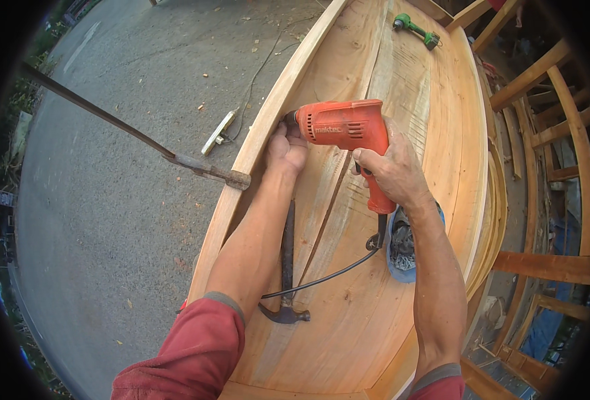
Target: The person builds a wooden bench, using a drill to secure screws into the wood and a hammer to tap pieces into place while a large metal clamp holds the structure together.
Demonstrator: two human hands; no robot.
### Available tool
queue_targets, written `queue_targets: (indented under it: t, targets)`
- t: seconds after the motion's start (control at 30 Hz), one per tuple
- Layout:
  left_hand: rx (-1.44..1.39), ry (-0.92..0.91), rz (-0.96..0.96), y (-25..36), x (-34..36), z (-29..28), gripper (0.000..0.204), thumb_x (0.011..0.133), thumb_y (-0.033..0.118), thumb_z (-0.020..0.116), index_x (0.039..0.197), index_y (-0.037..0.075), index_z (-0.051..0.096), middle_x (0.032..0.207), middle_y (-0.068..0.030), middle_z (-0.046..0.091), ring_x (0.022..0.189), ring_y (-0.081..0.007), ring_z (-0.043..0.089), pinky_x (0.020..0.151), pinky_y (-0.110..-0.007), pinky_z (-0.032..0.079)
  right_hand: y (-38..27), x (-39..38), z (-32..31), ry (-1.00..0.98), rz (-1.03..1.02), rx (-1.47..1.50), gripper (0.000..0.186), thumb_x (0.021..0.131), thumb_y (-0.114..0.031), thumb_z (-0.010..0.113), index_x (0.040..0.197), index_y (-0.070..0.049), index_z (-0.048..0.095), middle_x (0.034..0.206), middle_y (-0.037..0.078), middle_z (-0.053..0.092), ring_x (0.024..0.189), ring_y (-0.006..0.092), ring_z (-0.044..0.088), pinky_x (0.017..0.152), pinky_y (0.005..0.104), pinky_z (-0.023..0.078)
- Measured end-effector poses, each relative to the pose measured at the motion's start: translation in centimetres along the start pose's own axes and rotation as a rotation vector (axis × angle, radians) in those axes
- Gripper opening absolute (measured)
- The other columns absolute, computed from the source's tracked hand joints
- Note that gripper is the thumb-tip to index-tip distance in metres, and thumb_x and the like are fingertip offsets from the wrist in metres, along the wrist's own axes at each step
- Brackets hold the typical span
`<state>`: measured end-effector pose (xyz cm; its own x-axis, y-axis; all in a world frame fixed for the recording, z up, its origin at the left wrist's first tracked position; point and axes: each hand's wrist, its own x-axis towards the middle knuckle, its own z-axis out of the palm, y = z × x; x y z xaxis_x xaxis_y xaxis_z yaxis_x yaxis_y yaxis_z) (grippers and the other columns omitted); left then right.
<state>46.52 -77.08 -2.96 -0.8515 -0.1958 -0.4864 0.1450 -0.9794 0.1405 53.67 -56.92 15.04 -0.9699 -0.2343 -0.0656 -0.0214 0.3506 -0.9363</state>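
Observation:
My right hand (pixel 395 167) grips an orange corded drill (pixel 341 127), held horizontally with its nose pointing left at the inner face of the wooden side board (pixel 248 156). My left hand (pixel 286 148) is curled at the drill's nose against that board; what its fingers hold is hidden. Beneath my arms is a curved wooden panel structure (pixel 321 347). A claw hammer (pixel 287 253) lies on it beside my left forearm. A blue container (pixel 401 260) of small metal pieces sits partly behind my right forearm. A metal bar clamp (pixel 208 171) hangs over the side board.
A green cordless tool (pixel 415 30) lies at the far end of the panels. On the pavement (pixel 121 233) at left are a cable and a pale power strip (pixel 218 132). Wooden frames (pixel 575 153) stand along the right. The drill's black cable (pixel 328 275) crosses the panels.

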Motion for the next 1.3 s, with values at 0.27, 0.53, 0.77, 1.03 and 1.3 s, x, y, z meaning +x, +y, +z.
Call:
queue_targets:
  t: [0.27, 0.53, 0.77, 1.03, 1.3]
  targets:
    - [1.164, -0.016, 0.309, -0.2, -15.9, 10.2, 0.033, 0.107, 0.017, 0.039, 0.128, -0.003, 0.054, 0.098, -0.0087, 0.061, 0.089, -0.0163, 0.062, 0.076, -0.031, 0.054, -1.5, 3.1, -2.3, -0.054, -0.004, -0.236, 0.056, 0.077, -0.021, 0.065, 0.127, -0.001, 0.049, 0.086, 0.019, 0.069, 0.067, 0.0286, 0.070, 0.071, 0.0425, 0.055]
    - [2.384, -0.157, 0.233, 7.5, -6.2, 11.6, 0.081, 0.097, 0.068, 0.039, 0.129, -0.003, 0.060, 0.124, -0.0272, 0.064, 0.116, -0.0383, 0.062, 0.101, -0.045, 0.045, -2.2, 5.2, -2.0, -0.097, 0.001, -0.338, 0.054, 0.082, -0.026, 0.072, 0.123, 0.001, 0.048, 0.082, 0.011, 0.064, 0.066, 0.0200, 0.065, 0.057, 0.0362, 0.055]
    - [2.373, -0.181, 0.048, 7.5, -6.1, 11.7, 0.089, 0.094, 0.074, 0.040, 0.135, -0.003, 0.057, 0.125, -0.0291, 0.063, 0.123, -0.0414, 0.058, 0.105, -0.046, 0.041, -2.0, 4.9, -2.0, -0.112, 0.114, -0.292, 0.058, 0.073, -0.014, 0.064, 0.125, 0.005, 0.047, 0.112, 0.030, 0.065, 0.108, 0.0431, 0.064, 0.093, 0.0462, 0.052]
    - [2.273, -0.164, 0.100, 7.2, -5.2, 10.3, 0.088, 0.095, 0.073, 0.038, 0.126, -0.006, 0.060, 0.121, -0.0332, 0.062, 0.121, -0.0453, 0.058, 0.104, -0.048, 0.042, -1.4, 6.1, -2.5, -0.148, 0.132, -0.290, 0.060, 0.071, -0.010, 0.069, 0.127, 0.001, 0.048, 0.093, 0.013, 0.066, 0.080, 0.0206, 0.068, 0.073, 0.0354, 0.055]
    - [2.266, -0.125, 0.051, 7.3, -5.1, 10.8, 0.090, 0.093, 0.076, 0.039, 0.131, -0.004, 0.058, 0.124, -0.0312, 0.062, 0.122, -0.0441, 0.058, 0.105, -0.048, 0.042, -1.3, 5.8, -2.9, -0.157, 0.134, -0.256, 0.063, 0.072, -0.013, 0.071, 0.130, 0.000, 0.050, 0.102, 0.014, 0.067, 0.091, 0.0250, 0.068, 0.083, 0.0382, 0.054]
